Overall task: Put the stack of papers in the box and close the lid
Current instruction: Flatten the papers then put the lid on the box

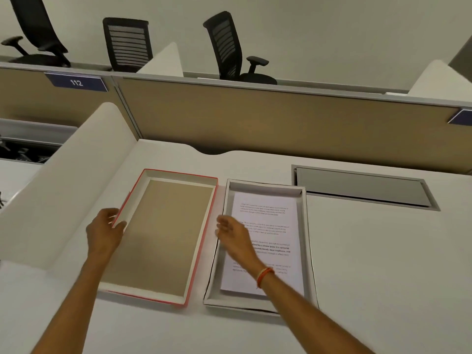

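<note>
A shallow white box (307,241) lies on the desk, right of centre, with the stack of printed papers (270,226) flat inside it. To its left lies the lid (204,241), upside down, red outside and brown inside. My left hand (104,232) grips the lid's left wall, thumb inside the rim. My right hand (231,235) hovers over the box's left wall, between lid and box, fingers spread and blurred, holding nothing. An orange band circles the right wrist.
A white curved divider (76,187) rises just left of the lid. A grey cable hatch (362,186) is set in the desk at the back right. A tan partition (281,118) closes the far edge, with black office chairs beyond it.
</note>
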Demonstrator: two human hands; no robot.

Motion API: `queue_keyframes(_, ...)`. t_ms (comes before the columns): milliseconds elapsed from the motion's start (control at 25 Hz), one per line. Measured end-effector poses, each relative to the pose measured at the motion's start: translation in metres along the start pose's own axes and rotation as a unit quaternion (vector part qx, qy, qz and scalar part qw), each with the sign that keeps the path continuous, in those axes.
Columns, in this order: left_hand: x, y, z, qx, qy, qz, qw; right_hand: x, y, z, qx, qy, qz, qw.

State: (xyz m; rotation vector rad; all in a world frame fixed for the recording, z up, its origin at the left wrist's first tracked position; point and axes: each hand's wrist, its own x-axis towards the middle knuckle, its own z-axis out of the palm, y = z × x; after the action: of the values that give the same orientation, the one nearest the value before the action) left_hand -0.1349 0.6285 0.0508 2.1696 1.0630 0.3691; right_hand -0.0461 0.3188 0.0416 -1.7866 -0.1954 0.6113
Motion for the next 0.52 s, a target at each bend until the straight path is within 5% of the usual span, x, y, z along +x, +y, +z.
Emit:
queue_keyframes(200, 0.004, -0.034, -0.005, 0.142, -0.003, -0.042, 0.989, -0.019, 0.013, 0.067, 0.047, 0.021, 0.055, 0.997)
queue_keyframes(520, -0.014, -0.032, -0.008, 0.168, 0.041, -0.068, 0.983, -0.02, 0.035, 0.093, 0.004, 0.011, 0.034, 0.999)
